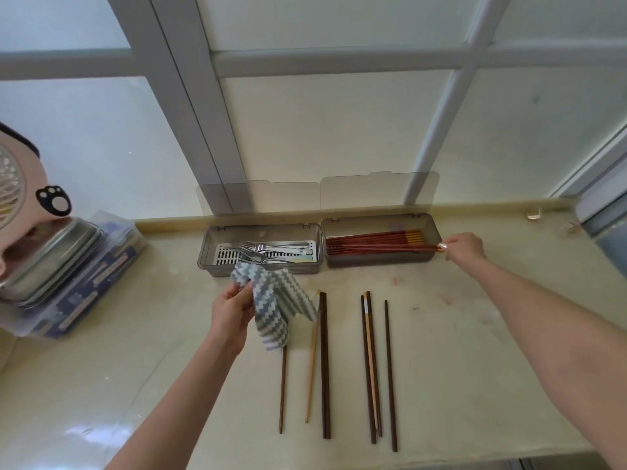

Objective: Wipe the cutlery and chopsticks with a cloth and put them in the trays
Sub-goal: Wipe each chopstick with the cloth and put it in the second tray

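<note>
As left fingers [250, 287] grip the cloth [273, 301], right fingers [443, 246] pinch a chopstick [390, 247] end.

Pale counter under a frosted window

A glossy cream counter [475, 351] is backed by a low ledge [492, 205]; behind it a window is divided by grey-white bars [217, 130] into frosted panes [322, 130]; soft daylight is let through and mirrored on the counter; at far left a pink fan [20, 191] and a packaged steel dish [57, 252] are set.
</note>
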The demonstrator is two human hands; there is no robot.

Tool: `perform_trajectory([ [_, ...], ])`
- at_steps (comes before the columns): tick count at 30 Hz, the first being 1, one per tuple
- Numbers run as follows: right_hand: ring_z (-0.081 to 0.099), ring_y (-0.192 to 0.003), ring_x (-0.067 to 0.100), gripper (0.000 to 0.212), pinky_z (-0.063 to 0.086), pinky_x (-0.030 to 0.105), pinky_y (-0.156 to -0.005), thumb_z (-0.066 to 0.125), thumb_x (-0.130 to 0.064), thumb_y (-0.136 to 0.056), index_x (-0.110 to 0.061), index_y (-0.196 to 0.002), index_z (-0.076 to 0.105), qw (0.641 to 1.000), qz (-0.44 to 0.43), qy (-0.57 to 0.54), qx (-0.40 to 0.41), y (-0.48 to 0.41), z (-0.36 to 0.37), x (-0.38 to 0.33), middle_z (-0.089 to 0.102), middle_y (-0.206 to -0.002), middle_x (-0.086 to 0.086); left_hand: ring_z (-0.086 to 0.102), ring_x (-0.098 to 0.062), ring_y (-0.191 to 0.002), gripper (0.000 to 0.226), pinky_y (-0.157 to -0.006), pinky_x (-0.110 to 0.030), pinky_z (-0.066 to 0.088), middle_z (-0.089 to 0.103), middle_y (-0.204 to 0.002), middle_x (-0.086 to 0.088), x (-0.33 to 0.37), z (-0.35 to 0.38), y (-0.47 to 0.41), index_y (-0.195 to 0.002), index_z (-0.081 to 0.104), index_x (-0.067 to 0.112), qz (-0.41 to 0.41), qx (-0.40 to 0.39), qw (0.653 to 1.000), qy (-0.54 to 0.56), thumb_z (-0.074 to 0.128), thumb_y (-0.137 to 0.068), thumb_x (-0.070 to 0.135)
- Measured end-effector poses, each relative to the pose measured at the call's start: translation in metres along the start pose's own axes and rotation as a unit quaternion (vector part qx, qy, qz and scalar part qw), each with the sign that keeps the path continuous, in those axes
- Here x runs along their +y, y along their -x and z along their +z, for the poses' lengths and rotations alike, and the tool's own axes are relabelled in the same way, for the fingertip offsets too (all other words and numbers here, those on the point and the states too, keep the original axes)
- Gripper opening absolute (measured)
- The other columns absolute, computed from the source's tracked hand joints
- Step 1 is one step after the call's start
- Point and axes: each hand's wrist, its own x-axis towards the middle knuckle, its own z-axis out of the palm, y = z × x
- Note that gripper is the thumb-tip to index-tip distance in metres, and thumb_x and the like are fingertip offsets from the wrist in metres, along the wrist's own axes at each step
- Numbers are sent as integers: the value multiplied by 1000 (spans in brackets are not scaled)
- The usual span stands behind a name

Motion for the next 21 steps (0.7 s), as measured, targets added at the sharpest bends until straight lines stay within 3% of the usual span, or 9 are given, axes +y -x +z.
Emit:
perform_trajectory([
  [3,54,-55,18,19,45,26,-59,65,-8,-85,0,-102,70,998,-12,-38,-49,-7,6,-16,64,-74,17,67,-6,-59,21,-56,-18,55,72,-69,4,-4,-5,1,-92,62,9,0,15,1000,-1,43,-94,1],
  [5,63,-56,16,41,52,21,-57,72,-13,-82,-2,-120,60,995,-9,-93,-45,-10,17,-25,66,-88,21,66,-6,-59,21,-56,-18,55,71,-69,4,-6,-8,2,-92,61,9,0,22,1000,2,42,-95,1],
  [6,68,-74,21,50,55,24,-69,73,-16,-82,-3,-127,56,996,-19,-77,-30,-11,22,-28,65,-104,23,65,-5,-57,21,-55,-17,54,70,-67,4,-8,-10,3,-92,61,9,-1,26,1000,4,42,-95,2],
  [8,54,-116,30,52,42,33,-99,70,-22,-85,-5,-131,53,997,-77,15,9,-9,32,-31,54,-130,19,61,-5,-53,20,-53,-16,53,66,-64,3,-10,-15,4,-92,61,9,-1,33,999,6,42,-96,3],
  [9,48,-122,31,47,37,34,-102,67,-22,-87,-7,-129,55,993,-109,49,17,-6,37,-30,50,-133,17,58,-6,-54,20,-54,-17,52,63,-66,1,-11,-19,5,-92,61,9,-1,35,999,6,42,-96,5],
  [11,49,-120,30,35,39,35,-99,61,-21,-91,-11,-124,60,981,-161,110,16,-2,45,-27,53,-131,11,54,-12,-63,18,-57,-18,52,55,-74,-4,-14,-26,5,-91,61,11,-5,37,999,2,44,-96,8],
  [14,52,-116,27,28,37,38,-96,56,-25,-94,-16,-118,65,962,-206,173,37,13,58,-21,57,-128,7,64,-10,-68,20,-61,-20,53,68,-79,0,-12,-32,10,-94,62,13,-2,34,999,-16,42,-97,10],
  [17,53,-111,23,25,37,39,-96,53,-20,-94,-15,-116,63,957,-254,89,104,51,76,-25,59,-121,5,63,-13,-82,22,-77,-26,51,69,-90,0,-9,-32,18,-101,63,11,18,25,999,-40,41,-97,9],
  [21,56,-99,18,22,40,27,-88,53,-5,-89,-12,-105,66,922,-387,-1,-12,122,118,-40,61,-105,3,58,-17,-89,24,-82,-32,46,64,-100,-4,-6,-34,22,-103,61,14,25,24,999,-13,38,-97,9],
])
